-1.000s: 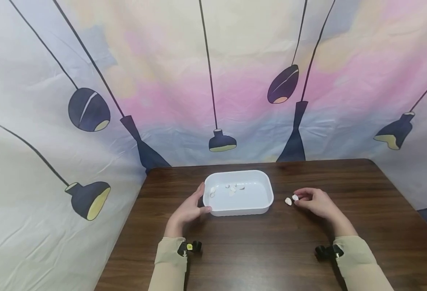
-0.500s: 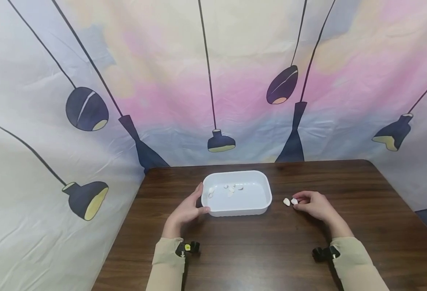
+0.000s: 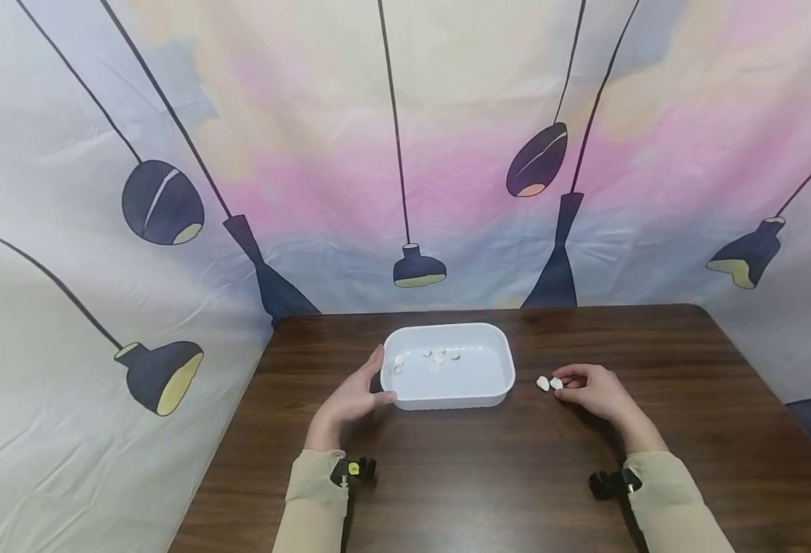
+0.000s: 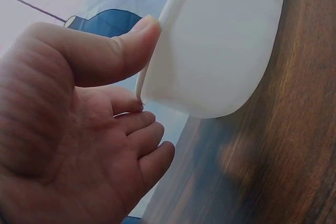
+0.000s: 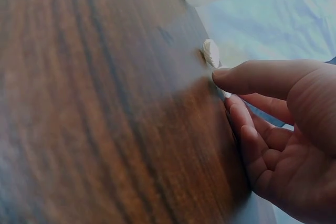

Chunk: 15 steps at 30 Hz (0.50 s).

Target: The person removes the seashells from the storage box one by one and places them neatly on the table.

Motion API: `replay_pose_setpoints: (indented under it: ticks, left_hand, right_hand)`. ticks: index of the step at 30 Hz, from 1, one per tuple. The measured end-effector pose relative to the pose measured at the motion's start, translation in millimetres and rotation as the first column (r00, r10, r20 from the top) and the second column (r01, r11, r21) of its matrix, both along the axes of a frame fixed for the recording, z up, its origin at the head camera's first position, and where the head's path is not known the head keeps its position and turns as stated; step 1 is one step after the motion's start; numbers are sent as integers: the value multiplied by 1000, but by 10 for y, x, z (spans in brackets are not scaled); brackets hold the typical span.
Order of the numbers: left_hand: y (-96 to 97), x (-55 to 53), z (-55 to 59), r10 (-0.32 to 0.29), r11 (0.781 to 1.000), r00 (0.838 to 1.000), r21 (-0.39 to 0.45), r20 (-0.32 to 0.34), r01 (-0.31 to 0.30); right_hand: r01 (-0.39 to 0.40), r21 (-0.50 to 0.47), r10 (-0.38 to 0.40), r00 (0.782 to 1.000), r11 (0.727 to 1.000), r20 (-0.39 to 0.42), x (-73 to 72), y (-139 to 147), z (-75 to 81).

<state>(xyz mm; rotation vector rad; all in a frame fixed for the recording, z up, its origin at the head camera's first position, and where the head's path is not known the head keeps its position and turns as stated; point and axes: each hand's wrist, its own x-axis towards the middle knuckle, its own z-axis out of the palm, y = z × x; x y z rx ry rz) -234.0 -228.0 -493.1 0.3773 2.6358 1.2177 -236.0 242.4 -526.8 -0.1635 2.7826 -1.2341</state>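
Observation:
A white rectangular plastic tray (image 3: pixel 447 402) stands on the table, several small pale seashells (image 3: pixel 439 359) scattered on its floor. My left hand (image 3: pixel 352 398) holds its left end, thumb on the near corner and fingers along the side. In the left wrist view the thumb presses the tray's wall (image 4: pixel 215 51) near the rim. To the right of the tray, my right hand (image 3: pixel 600 392) pinches a small white seashell (image 3: pixel 556 383) between thumb and fingertips, low at the tabletop. Close to its left lies another ribbed white seashell (image 3: pixel 542 383). The pinched shell is mostly hidden by the thumb in the right wrist view.
The dark wood-grain table (image 3: pixel 481 484) has its back edge just behind the tray. Behind it hangs a pastel cloth (image 3: pixel 350 192) printed with dark lamps. A black wrist mount (image 3: pixel 353 470) sits on the left sleeve, and another (image 3: pixel 614 484) on the right sleeve.
My right hand has come down slightly, bringing the pinched seashell level with and close beside the other one. My left hand keeps its place on the tray; the view has shifted a little.

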Motion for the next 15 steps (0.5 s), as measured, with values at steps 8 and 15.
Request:
replay_pose_setpoints:
  ticks: [8,15]
  left_hand:
    - [3,-9,7,-5,1000,1000,-13,-8,5]
    - [6,-13,26,-9,1000,1000,-17,-1,9]
  right_hand:
    - [-4,1,4,1000,1000,-5,-1,13,8]
    - [-9,-7,8,1000,1000,-4,-1,20,-18]
